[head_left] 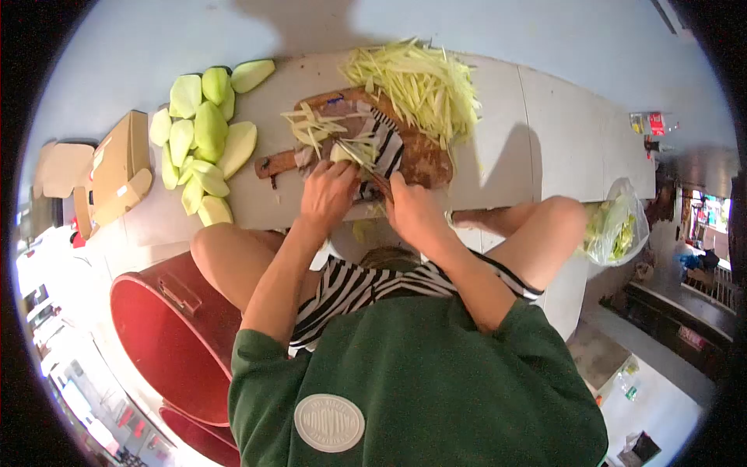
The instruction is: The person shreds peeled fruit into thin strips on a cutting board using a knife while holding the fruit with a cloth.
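Observation:
My right hand grips a knife, its blade slanting up and left over the wooden cutting board. My left hand presses a pale green fruit piece, perhaps green mango, beside the blade. Under the cutting lies a cloth with black-and-white stripes, partly covered by cut strips. A large heap of thin pale green shreds rests against the board's far right side. To the left sit several peeled green fruit pieces; the fingertips of my left hand are partly hidden.
Cardboard boxes stand at the far left, above a big red bucket beside my leg. At right, a clear plastic bag holds green scraps. A clear bottle with a red label lies beyond it. My bare knees flank the board.

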{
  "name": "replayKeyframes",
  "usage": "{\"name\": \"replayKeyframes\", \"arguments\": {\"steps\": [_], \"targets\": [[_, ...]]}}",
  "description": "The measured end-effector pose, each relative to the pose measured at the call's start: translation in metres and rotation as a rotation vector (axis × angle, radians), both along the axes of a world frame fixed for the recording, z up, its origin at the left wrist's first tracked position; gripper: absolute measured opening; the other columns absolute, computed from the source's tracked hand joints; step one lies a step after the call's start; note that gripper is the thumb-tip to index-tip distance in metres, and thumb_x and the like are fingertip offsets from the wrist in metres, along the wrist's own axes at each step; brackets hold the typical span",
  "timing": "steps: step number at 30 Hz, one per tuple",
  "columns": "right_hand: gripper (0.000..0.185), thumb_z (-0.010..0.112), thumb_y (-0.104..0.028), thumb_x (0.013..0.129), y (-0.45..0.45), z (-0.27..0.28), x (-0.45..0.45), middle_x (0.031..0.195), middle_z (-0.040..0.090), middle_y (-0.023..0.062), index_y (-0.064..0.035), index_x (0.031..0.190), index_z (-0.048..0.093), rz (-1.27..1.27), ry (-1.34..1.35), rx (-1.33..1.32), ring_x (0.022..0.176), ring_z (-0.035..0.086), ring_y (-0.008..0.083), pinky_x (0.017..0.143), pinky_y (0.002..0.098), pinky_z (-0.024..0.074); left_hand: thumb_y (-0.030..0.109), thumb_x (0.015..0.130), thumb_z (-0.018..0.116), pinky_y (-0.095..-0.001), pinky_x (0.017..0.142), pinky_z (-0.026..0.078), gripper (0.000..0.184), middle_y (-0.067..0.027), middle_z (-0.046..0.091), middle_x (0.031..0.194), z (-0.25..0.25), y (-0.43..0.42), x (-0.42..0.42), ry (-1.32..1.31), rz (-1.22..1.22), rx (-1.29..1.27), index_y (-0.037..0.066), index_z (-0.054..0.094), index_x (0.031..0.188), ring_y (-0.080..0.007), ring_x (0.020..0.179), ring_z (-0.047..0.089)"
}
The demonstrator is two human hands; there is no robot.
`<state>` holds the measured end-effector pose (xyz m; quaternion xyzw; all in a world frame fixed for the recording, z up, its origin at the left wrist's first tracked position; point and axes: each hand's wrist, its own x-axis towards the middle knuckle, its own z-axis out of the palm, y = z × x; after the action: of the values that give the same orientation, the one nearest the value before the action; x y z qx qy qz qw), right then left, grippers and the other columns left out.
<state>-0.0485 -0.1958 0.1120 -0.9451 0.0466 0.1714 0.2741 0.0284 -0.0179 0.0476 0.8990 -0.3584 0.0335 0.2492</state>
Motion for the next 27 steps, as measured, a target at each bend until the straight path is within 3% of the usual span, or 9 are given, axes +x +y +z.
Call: {"name": "replayKeyframes", "arguments": {"steps": [3, 8, 13, 15, 17, 22, 24, 27], "targets": [[0.023, 0.056, -0.01, 0.093, 0.005, 0.025, -0.006, 0.076, 0.066, 0.0293, 0.0056, 0.109, 0.049, 0.033, -0.073, 0.014, 0.078, 0.068, 0.0477, 0.068, 0.0562, 0.0542, 0.01, 0.078, 0.072, -0.0409, 0.076, 0.054, 0.015, -0.0087, 0.066, 0.093, -0.006, 0.003, -0.007, -0.018, -0.001, -0.001, 0.005, 0.067, 0.092, -0.0312, 0.087, 0.062], [0.022, 0.057, -0.01, 0.093, 0.004, -0.006, -0.012, 0.076, 0.066, 0.0293, 0.0042, 0.108, 0.048, 0.015, -0.019, -0.028, 0.078, 0.068, 0.0479, 0.068, 0.057, 0.054, 0.01, 0.078, 0.072, -0.0412, 0.076, 0.055, 0.015, -0.01, 0.067, 0.09, -0.007, 0.002, -0.005, 0.005, 0.002, -0.05, 0.004, 0.068, 0.09, -0.0313, 0.088, 0.063], [0.021, 0.057, -0.011, 0.093, 0.01, 0.036, -0.002, 0.076, 0.066, 0.0297, 0.0026, 0.105, 0.047, 0.051, 0.051, -0.011, 0.077, 0.068, 0.0476, 0.067, 0.0559, 0.0549, 0.011, 0.077, 0.074, -0.0406, 0.075, 0.055, 0.016, -0.0096, 0.068, 0.09, -0.007, 0.003, 0.002, -0.049, 0.017, -0.009, 0.004, 0.069, 0.091, -0.0312, 0.087, 0.063], [0.021, 0.058, -0.012, 0.093, 0.006, -0.005, -0.01, 0.077, 0.067, 0.0297, 0.0026, 0.104, 0.047, 0.046, 0.023, -0.018, 0.076, 0.069, 0.0473, 0.066, 0.0557, 0.0551, 0.011, 0.077, 0.074, -0.0402, 0.074, 0.055, 0.016, -0.0094, 0.068, 0.092, -0.012, 0.007, -0.014, 0.002, 0.0, 0.027, 0.005, 0.069, 0.091, -0.031, 0.086, 0.063], [0.021, 0.058, -0.012, 0.094, 0.001, -0.012, -0.003, 0.077, 0.067, 0.0298, 0.0026, 0.104, 0.048, 0.054, -0.067, -0.038, 0.075, 0.069, 0.0469, 0.065, 0.0554, 0.0553, 0.012, 0.079, 0.073, -0.0401, 0.073, 0.055, 0.013, -0.009, 0.068, 0.09, -0.009, 0.002, -0.004, -0.028, 0.011, -0.062, 0.005, 0.069, 0.089, -0.0307, 0.085, 0.063], [0.02, 0.057, -0.011, 0.094, 0.013, 0.042, -0.009, 0.076, 0.067, 0.028, 0.003, 0.105, 0.047, 0.043, -0.009, 0.002, 0.074, 0.069, 0.047, 0.063, 0.0545, 0.0551, 0.014, 0.078, 0.074, -0.0402, 0.073, 0.055, 0.013, -0.0073, 0.066, 0.087, -0.012, 0.003, -0.004, -0.064, 0.016, -0.034, 0.006, 0.069, 0.088, -0.03, 0.083, 0.063], [0.021, 0.057, -0.011, 0.094, 0.008, -0.011, -0.016, 0.075, 0.067, 0.0281, 0.0031, 0.106, 0.047, 0.043, -0.031, -0.007, 0.074, 0.069, 0.0468, 0.063, 0.0547, 0.0551, 0.014, 0.078, 0.073, -0.0402, 0.074, 0.055, 0.014, -0.0073, 0.066, 0.088, -0.006, 0.003, -0.007, -0.06, 0.007, -0.033, 0.005, 0.069, 0.089, -0.03, 0.083, 0.063], [0.022, 0.057, -0.011, 0.093, 0.005, -0.014, -0.002, 0.075, 0.067, 0.0283, 0.0033, 0.107, 0.046, 0.064, -0.112, -0.038, 0.073, 0.069, 0.0463, 0.063, 0.055, 0.0551, 0.013, 0.079, 0.072, -0.0408, 0.074, 0.055, 0.011, -0.0075, 0.066, 0.087, -0.014, 0.006, -0.005, -0.057, -0.005, -0.053, 0.005, 0.069, 0.086, -0.0305, 0.083, 0.063]]}}
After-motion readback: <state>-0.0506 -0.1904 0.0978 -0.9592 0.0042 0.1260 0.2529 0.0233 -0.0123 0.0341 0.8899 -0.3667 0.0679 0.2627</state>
